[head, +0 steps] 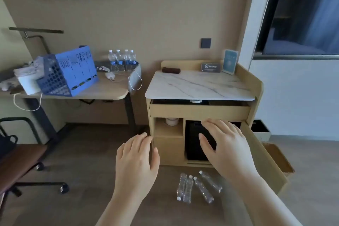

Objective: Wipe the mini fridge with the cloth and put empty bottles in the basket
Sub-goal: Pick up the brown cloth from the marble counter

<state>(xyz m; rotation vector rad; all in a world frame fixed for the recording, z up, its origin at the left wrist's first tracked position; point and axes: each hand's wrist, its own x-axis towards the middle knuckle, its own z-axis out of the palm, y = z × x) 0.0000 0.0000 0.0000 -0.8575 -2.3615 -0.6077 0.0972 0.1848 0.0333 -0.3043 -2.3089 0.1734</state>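
Note:
A black mini fridge sits inside the lower right bay of a wooden cabinet. My right hand hovers in front of the fridge with fingers spread, holding nothing. My left hand is open too, its fingertips near the cabinet's left front edge. Several empty clear bottles lie on the floor in front of the cabinet. A dark rolled cloth rests at the back left of the marble top. A blue perforated basket lies tipped on the desk at left.
The cabinet door stands swung open to the right. Several full water bottles stand at the desk's back edge, beside white cables. An office chair is at lower left. Small cards stand on the marble top.

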